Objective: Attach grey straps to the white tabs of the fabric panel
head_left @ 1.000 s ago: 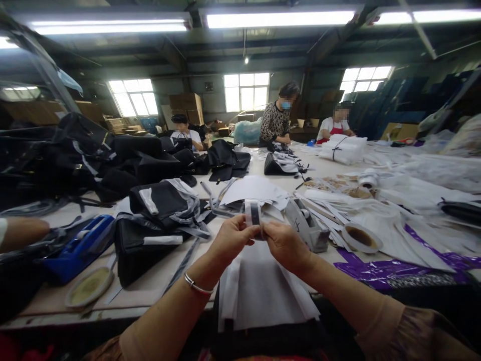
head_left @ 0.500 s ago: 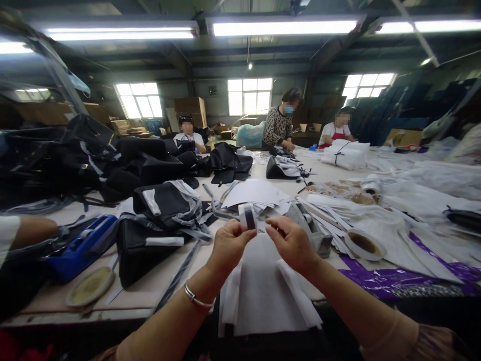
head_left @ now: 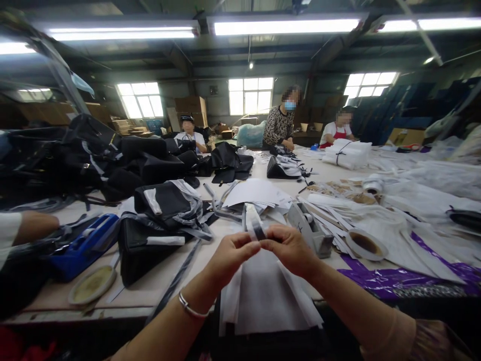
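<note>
My left hand (head_left: 229, 253) and my right hand (head_left: 289, 248) meet in front of me and pinch a small strip with a dark middle and pale wrapping (head_left: 255, 225). The strip sticks up between my fingertips. Both hands hover over a stack of white sheets (head_left: 263, 296) at the near table edge. A silver bangle (head_left: 190, 310) sits on my left wrist. A grey tape dispenser (head_left: 310, 228) stands just right of my right hand.
Black bags (head_left: 161, 220) pile up at left, beside a blue tape dispenser (head_left: 80, 245) and a round lid (head_left: 92, 283). A tape roll (head_left: 366, 244), white paper and purple plastic (head_left: 394, 276) lie at right. Three people work at the far end; another person's arm (head_left: 26, 225) shows at left.
The hands parted briefly, with the strip in my left hand, then came together again on it. The strip now tilts and sits a little lower.
</note>
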`<state>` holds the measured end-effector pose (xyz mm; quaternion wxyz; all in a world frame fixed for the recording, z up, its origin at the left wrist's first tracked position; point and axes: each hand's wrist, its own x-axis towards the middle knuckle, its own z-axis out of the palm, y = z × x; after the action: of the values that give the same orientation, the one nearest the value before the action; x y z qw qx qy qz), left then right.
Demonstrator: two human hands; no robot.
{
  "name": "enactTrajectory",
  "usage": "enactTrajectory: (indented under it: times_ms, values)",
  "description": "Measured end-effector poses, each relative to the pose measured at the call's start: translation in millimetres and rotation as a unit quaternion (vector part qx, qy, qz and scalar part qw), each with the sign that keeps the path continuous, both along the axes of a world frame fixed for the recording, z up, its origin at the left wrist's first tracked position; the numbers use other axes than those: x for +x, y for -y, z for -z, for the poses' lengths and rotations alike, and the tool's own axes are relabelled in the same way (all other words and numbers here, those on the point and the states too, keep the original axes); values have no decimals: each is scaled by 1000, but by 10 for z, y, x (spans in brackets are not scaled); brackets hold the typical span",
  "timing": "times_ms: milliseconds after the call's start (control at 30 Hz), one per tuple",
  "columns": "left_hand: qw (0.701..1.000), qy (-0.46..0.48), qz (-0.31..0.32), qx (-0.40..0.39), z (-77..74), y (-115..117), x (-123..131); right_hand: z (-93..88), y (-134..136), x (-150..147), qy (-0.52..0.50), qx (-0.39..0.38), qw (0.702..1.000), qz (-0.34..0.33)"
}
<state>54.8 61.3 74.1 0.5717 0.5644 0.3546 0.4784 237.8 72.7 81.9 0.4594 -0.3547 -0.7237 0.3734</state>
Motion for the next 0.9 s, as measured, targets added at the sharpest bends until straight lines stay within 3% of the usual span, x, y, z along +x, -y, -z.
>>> enactTrajectory:
  times_ms: [100, 200, 267, 333, 367, 467, 533, 600, 700, 800, 900]
  values:
    - [962, 166, 73, -205, 12, -54, -9, 38, 11, 11, 149, 210, 966, -1]
    - [948, 202, 50, -239, 24, -70, 25, 63, 2, 19, 223, 291, 930, -13]
    - [973, 145, 12, -181, 5, -44, 39, 47, -5, 44, 194, 235, 952, -27]
    - [998, 31, -41, -44, -22, 7, 38, 10, -6, 69, 114, 91, 988, -58]
    - [997, -35, -64, 40, -29, 38, 37, -11, -4, 73, 62, -3, 995, -75]
    - [947, -192, -109, 233, 15, 119, 54, -51, 15, 13, -61, -245, 964, -87]
    - [919, -250, -131, 275, 85, 150, 87, -51, 35, -80, -88, -291, 952, -42]
    - [908, -280, -148, 273, 146, 162, 118, -36, 57, -176, -97, -263, 960, 7]
    - [937, -246, -125, 213, 149, 156, 104, -8, 90, -234, -106, -210, 972, 30]
    - [997, -71, 3, 24, 63, 127, 10, 11, 112, -182, -36, -99, 994, 42]
    - [975, 132, 89, -158, -10, 75, -54, 50, 120, -115, 61, 77, 994, 47]
